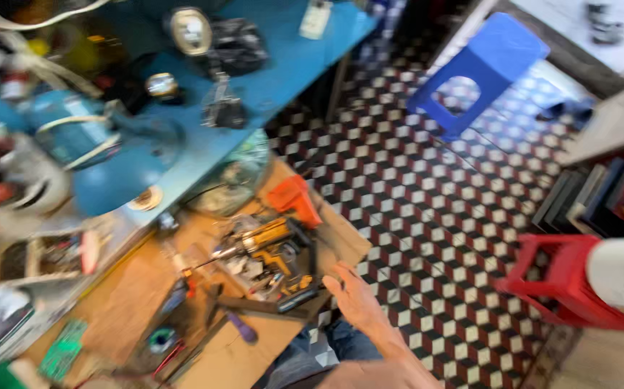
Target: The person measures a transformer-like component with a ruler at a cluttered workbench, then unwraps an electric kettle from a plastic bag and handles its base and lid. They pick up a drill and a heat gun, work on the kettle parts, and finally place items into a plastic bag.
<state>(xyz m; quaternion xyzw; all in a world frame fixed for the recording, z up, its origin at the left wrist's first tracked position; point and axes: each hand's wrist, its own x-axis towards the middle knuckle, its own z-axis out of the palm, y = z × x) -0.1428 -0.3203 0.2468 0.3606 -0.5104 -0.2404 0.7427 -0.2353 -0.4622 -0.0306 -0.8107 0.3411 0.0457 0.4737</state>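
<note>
A blurred view looked down from the person's head over a cluttered workshop corner. One bare hand (pixel 355 299) reached forward from the bottom of the frame, palm flat and fingers spread apart, holding nothing; which hand it was could not be told from the angle, though it looked like the left. Just ahead of its fingertips, close but not touching, lay a yellow and black power drill (pixel 277 248) on a low wooden board (pixel 132 295), its bit pointing toward the left. Behind the drill sat an orange tool (pixel 294 199), and a purple-handled screwdriver (pixel 242 328) lay nearer the viewer, left of the hand. A green circuit board (pixel 63 349) rested at the board's near left corner. Above, a blue workbench (pixel 290 65) carried a blue electric motor (pixel 81 137) and dark parts too blurred to name. To the right, on the checkered tile floor (pixel 427 202), stood a blue plastic stool (pixel 481 68) and a red plastic stool (pixel 560 277), well apart from the hand. The other hand was not seen.
</note>
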